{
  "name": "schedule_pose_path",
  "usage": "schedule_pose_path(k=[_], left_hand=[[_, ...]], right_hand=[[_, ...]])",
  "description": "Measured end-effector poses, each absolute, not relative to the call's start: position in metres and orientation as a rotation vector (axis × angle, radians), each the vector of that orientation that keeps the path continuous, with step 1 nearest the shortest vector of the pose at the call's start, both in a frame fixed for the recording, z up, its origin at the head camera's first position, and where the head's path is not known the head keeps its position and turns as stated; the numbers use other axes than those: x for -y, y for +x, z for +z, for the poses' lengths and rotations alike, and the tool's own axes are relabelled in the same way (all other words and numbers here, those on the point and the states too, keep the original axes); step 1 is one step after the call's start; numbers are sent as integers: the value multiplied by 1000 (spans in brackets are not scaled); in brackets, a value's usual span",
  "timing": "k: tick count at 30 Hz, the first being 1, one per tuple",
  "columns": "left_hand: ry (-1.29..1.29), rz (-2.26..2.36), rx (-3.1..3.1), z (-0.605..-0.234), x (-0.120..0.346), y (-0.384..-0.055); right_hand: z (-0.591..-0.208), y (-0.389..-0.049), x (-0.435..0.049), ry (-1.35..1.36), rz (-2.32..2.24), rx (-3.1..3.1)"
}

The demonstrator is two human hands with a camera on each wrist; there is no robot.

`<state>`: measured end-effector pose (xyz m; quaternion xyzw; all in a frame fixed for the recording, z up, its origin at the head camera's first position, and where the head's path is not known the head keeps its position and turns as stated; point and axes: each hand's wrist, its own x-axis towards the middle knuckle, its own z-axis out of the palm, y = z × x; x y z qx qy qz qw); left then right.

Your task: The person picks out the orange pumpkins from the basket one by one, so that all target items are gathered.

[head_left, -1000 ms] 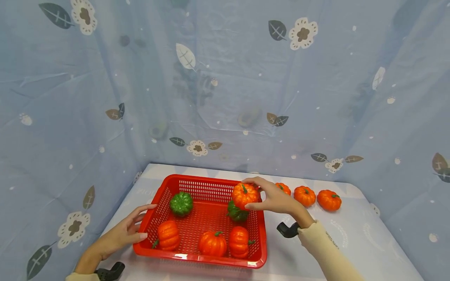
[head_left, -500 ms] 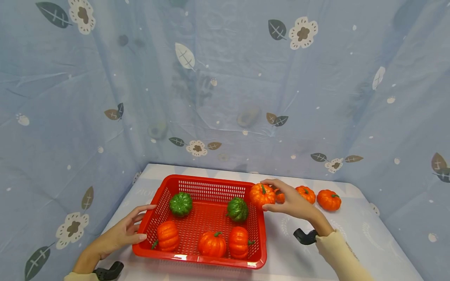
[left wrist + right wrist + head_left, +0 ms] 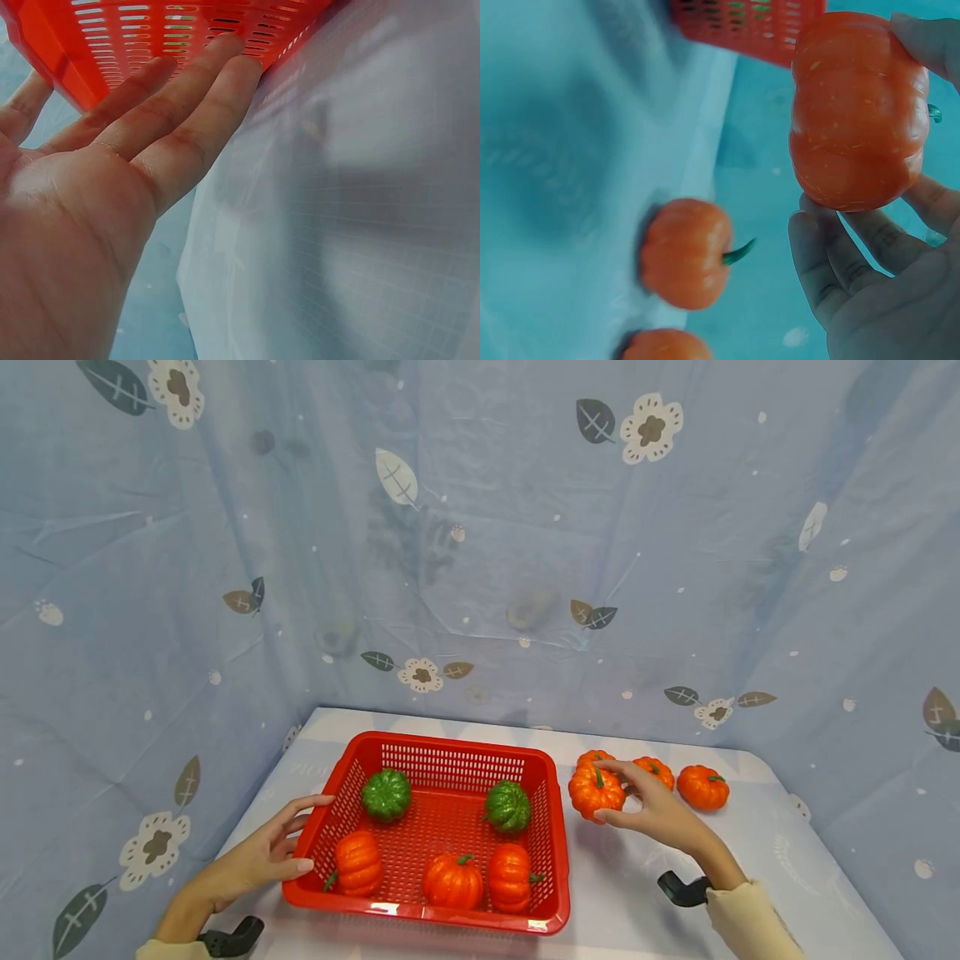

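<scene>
the right hand (image 3: 663,810) reaches in from the near right, its forearm slanting up and leftward over the desk (image 3: 802,860), wrist low and fingers pointing left. it grasps an orange pumpkin (image 3: 597,793), thumb on the near side and fingertips round the far side, stem upward. the right wrist view shows this pumpkin pinched by the tips, the palm standing apart from it. it is held above the desk, just beyond the right edge of the red basket (image 3: 450,917).

the left hand (image 3: 258,860) comes in from the desk's near left corner and rests against the basket's left edge, gripping nothing firmly: its fingers are stretched out and spread, the index tip on the left rim and the thumb tip near the front left corner. in the left wrist view the other fingers lie nearly straight along the slotted outer wall.

inside the basket, a green pumpkin (image 3: 386,796) sits toward the far left corner and a second green pumpkin (image 3: 507,807) by the right wall. along its front edge are a tilted pumpkin (image 3: 358,864) at the left corner, an upright pumpkin (image 3: 453,882) right of the middle, and a sideways pumpkin (image 3: 510,878) near the right corner.

toward the desk's far right corner stand three more orange pumpkins (image 3: 702,787), two partly hidden.
</scene>
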<state>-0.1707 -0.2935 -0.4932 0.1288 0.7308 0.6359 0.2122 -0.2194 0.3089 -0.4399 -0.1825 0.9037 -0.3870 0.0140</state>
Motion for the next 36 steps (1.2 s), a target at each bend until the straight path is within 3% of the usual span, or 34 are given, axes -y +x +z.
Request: schedule_pose_path(k=[19,36], left_hand=[[381,1746,-2049,-490,293,-170],[375,1746,-2056,-493,294,-168]], right_hand=[[-500,-212,-343,-306,-1200,-2782],[-515,-215,-343,-234,-1182,-2788]])
